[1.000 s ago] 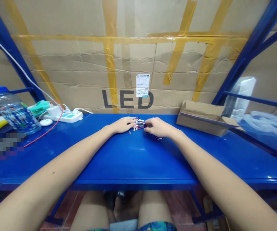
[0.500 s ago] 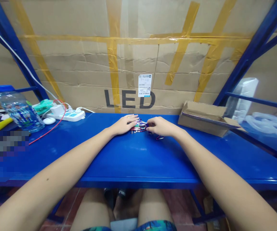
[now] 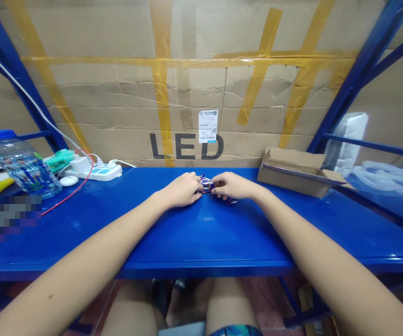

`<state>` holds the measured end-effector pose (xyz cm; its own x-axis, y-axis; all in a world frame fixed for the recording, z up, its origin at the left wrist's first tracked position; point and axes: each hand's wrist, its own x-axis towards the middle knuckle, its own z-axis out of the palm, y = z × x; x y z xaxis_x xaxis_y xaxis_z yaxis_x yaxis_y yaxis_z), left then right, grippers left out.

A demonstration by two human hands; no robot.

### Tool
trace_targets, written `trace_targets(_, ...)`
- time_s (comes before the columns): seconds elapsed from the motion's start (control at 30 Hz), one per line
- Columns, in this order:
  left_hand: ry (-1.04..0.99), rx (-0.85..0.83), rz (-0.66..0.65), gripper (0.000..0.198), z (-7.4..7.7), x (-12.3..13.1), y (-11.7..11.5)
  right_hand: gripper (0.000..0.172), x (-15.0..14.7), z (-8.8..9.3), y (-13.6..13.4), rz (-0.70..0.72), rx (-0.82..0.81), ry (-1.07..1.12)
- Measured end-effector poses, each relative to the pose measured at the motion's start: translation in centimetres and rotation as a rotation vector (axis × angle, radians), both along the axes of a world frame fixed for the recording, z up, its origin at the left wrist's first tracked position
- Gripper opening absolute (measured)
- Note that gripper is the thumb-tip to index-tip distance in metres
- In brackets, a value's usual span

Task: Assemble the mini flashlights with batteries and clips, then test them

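A small bundle of thin, shiny coloured strands or rods (image 3: 206, 181) lies on the blue tabletop between my hands; its exact kind is too small to tell. My left hand (image 3: 186, 189) is closed over the bundle's left end, fingers curled down and hiding that part. At the other end, my right hand (image 3: 232, 185) pinches a dark purple part of it between thumb and fingers. A loose bit with a bright loop (image 3: 232, 201) pokes out below my right hand, resting on the table.
An opened cardboard box (image 3: 292, 171) stands at right, near clear plastic wrapping (image 3: 379, 177). To the left are a water bottle (image 3: 26, 168), a white power strip (image 3: 108, 173), a white mouse-like object (image 3: 68, 181) and a red cable (image 3: 82, 183). A large carton (image 3: 124, 102) backs the table.
My left hand has gone from lying flat with fingers extended to curling over the bundle's left end, covering more of it. My right hand keeps its pinch. The view has shifted slightly.
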<state>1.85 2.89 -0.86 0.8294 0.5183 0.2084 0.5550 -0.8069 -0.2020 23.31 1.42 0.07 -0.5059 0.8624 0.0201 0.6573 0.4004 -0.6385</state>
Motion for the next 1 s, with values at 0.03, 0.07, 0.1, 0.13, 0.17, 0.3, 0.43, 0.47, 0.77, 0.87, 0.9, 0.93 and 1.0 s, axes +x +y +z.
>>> trace_targets(0.03,0.011,0.004,0.005,0.021,-0.1,0.0,0.0,0.006,0.0,-0.1,0.1,0.008,0.006,-0.002)
trace_targets(0.07,0.015,0.005,0.006,0.021,-0.2,0.1,0.0,0.006,0.1,-0.1,0.1,0.015,0.011,-0.001)
trace_targets(0.1,0.013,0.001,0.002,0.021,-0.2,0.1,0.0,0.006,0.1,-0.2,0.2,0.021,0.014,0.001)
trace_targets(0.13,0.008,-0.009,-0.007,0.020,-0.2,0.1,0.0,0.006,0.1,-0.2,0.2,0.026,0.012,0.004)
trace_targets(0.17,-0.001,-0.025,-0.017,0.020,-0.2,0.1,-0.1,0.007,0.1,-0.2,0.2,0.028,0.007,0.008)
trace_targets(0.3,-0.039,-0.065,-0.037,0.017,0.0,0.4,-0.4,0.010,0.2,-0.2,0.1,0.038,-0.007,0.020)
trace_targets(0.43,-0.002,-0.019,0.002,0.019,0.0,0.6,-0.6,0.010,0.4,-0.4,0.5,0.074,-0.007,0.033)
trace_targets(0.47,0.015,-0.015,0.009,0.020,0.0,0.6,-0.6,0.010,0.5,-0.5,0.6,0.080,-0.006,0.034)
trace_targets(0.77,0.036,-0.196,0.056,0.010,1.0,0.6,-1.1,0.017,0.8,-0.6,1.0,0.104,0.005,0.039)
trace_targets(0.87,0.031,-0.245,0.027,0.007,1.6,0.5,-1.6,0.020,0.8,-0.6,1.0,0.099,-0.006,0.041)
trace_targets(0.9,0.016,-0.231,0.028,0.007,1.7,0.4,-1.7,0.020,0.8,-0.6,1.0,0.097,-0.009,0.045)
trace_targets(0.93,-0.014,-0.204,0.028,0.007,1.8,0.4,-1.7,0.020,0.8,-0.6,1.0,0.094,-0.013,0.054)
trace_targets(1.0,-0.123,-0.131,0.026,0.010,1.7,0.4,-1.7,0.019,0.7,-0.7,1.0,0.087,-0.024,0.076)
